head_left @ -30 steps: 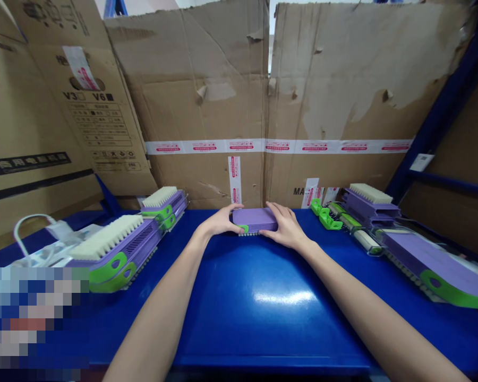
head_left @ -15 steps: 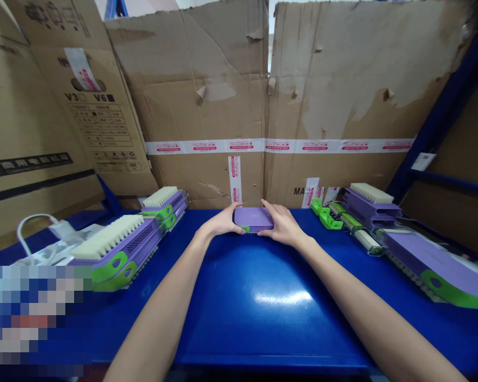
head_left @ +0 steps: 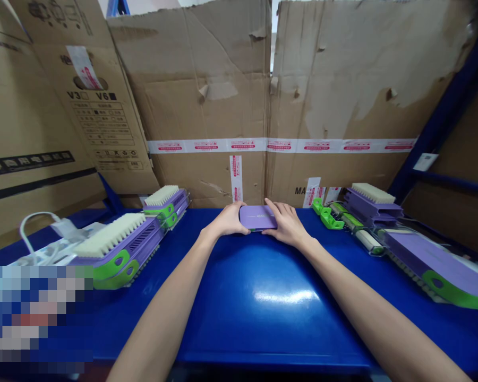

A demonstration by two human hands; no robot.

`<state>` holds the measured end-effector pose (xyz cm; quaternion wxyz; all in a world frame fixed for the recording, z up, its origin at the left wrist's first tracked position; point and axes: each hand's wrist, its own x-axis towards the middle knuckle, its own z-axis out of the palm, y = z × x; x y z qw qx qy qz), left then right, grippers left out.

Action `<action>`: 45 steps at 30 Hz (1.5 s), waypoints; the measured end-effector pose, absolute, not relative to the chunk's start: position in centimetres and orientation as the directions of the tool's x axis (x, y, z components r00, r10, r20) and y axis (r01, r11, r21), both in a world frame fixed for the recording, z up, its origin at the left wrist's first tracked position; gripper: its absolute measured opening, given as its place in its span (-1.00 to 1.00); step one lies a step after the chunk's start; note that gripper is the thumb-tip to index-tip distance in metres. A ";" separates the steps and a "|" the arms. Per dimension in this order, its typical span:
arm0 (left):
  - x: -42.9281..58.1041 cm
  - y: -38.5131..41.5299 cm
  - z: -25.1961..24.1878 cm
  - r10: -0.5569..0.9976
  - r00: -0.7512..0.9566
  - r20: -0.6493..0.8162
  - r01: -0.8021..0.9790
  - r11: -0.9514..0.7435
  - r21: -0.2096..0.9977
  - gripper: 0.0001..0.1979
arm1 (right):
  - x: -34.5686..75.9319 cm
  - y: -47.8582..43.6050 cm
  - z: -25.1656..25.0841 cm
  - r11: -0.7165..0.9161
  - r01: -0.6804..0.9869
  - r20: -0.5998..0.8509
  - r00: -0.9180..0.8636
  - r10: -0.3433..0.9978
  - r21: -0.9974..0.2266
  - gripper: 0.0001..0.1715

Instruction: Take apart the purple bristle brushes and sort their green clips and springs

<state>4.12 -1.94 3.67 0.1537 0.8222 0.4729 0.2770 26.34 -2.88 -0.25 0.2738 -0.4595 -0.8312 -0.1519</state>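
A flat purple brush (head_left: 258,216) with rounded ends is held between both hands at the far middle of the blue table, its broad top tilted towards me. My left hand (head_left: 231,218) grips its left end, thumb at the near edge and fingers behind. My right hand (head_left: 286,220) clasps the right end the same way. Only a sliver of green shows at its lower left; the underside is hidden. Whether it touches the table I cannot tell.
Purple and green brushes with cream bristles lie stacked at left (head_left: 123,249) and farther back (head_left: 167,204). At right are another purple brush (head_left: 438,260), an upturned brush (head_left: 372,199) and green parts (head_left: 329,215). Cardboard sheets (head_left: 207,106) stand behind. A white cable (head_left: 32,223) sits far left.
The held brush has tipped so that more of its purple top faces me and less of its green corner shows. Both hands still grip it and have turned slightly with it.
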 end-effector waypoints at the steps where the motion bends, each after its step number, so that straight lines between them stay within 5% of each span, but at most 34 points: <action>1: 4.1 -1.9 3.7 0.862 0.397 0.315 0.693 -0.506 0.513 -0.24 | 26.4 -2.9 -0.2 0.531 0.847 0.596 -0.428 0.680 0.002 0.13; 8: 3.8 -1.8 3.6 0.893 0.296 0.339 0.649 -0.448 0.615 -0.27 | 27.0 -2.7 -0.4 0.440 0.897 0.644 -0.312 0.699 -0.043 0.14; 16: 1.5 -0.4 2.3 0.942 0.234 0.239 0.503 -0.328 0.800 -0.22 | 27.0 -3.1 -0.3 0.412 0.905 0.627 -0.384 0.678 0.107 0.07; 22: -0.3 0.9 0.3 0.978 0.102 0.184 0.519 -0.210 0.828 -0.17 | 27.2 -3.0 -0.5 0.394 0.915 0.641 -0.351 0.682 0.082 0.06; 25: -0.4 1.2 -0.3 0.976 0.118 0.181 0.607 -0.215 0.765 -0.10 | 27.1 -2.9 -0.7 0.425 0.904 0.670 -0.291 0.683 -0.040 0.06; 28: -0.2 1.1 -0.4 0.970 0.145 0.194 0.682 -0.241 0.691 -0.11 | 26.5 -2.9 -0.6 0.464 0.816 0.702 -0.104 0.705 -0.344 0.14; 31: 0.0 1.0 -0.4 0.970 0.153 0.189 0.712 -0.241 0.660 -0.12 | 25.6 -3.0 0.0 0.439 0.553 0.604 0.153 0.782 -0.709 0.23; 33: 0.0 1.0 -0.3 0.971 0.154 0.180 0.713 -0.236 0.661 -0.11 | 25.1 -3.2 0.4 0.410 0.339 0.499 0.237 0.834 -0.846 0.24; 41: -0.1 1.2 -0.6 0.971 0.146 0.189 0.753 -0.233 0.615 -0.10 | 24.9 -3.4 1.0 0.291 -0.051 0.262 0.310 0.914 -0.955 0.23; 45: -0.3 1.5 -0.9 0.967 0.150 0.206 0.763 -0.246 0.598 -0.08 | 25.1 -3.0 1.4 0.281 -0.302 0.167 0.353 0.921 -0.911 0.02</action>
